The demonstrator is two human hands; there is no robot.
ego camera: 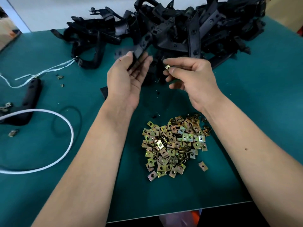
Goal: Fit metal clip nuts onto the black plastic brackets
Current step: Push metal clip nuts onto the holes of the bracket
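My left hand (127,76) holds a black plastic bracket (144,44) by its lower end, thumb and fingers curled round it; the bracket slants up to the right toward the pile. My right hand (188,76) pinches one brass-coloured metal clip nut (167,67) between thumb and forefinger, a short way right of the bracket and apart from it. A heap of loose clip nuts (175,145) lies on the green mat between my forearms. A big pile of black brackets (188,28) fills the back of the table.
At the left lie a single black bracket (30,99), a white cord loop (65,125), a white strap (49,70) and a few stray clip nuts (59,77). The green mat's front edge (180,212) runs below the nut heap.
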